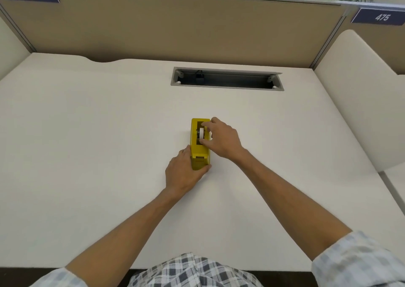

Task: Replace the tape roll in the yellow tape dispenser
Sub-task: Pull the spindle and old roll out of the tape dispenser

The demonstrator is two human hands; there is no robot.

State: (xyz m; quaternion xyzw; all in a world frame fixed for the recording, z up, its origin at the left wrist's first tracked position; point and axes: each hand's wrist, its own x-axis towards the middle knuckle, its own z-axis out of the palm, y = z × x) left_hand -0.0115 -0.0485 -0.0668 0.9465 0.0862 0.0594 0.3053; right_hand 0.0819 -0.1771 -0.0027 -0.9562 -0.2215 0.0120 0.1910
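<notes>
My right hand (221, 140) pinches the white tape roll (201, 133) w/ thumb & fingers, roll seated in the yellow tape dispenser (199, 143). Left hand (184, 172) grips its near end at 6 o'clock. Dispenser sits mid-desk (87, 144), boxy, cutter toward me.

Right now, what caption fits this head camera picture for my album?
Left hand grips the yellow plastic tape dispenser on the white desk while the right hand pinches its white tape roll.
</notes>
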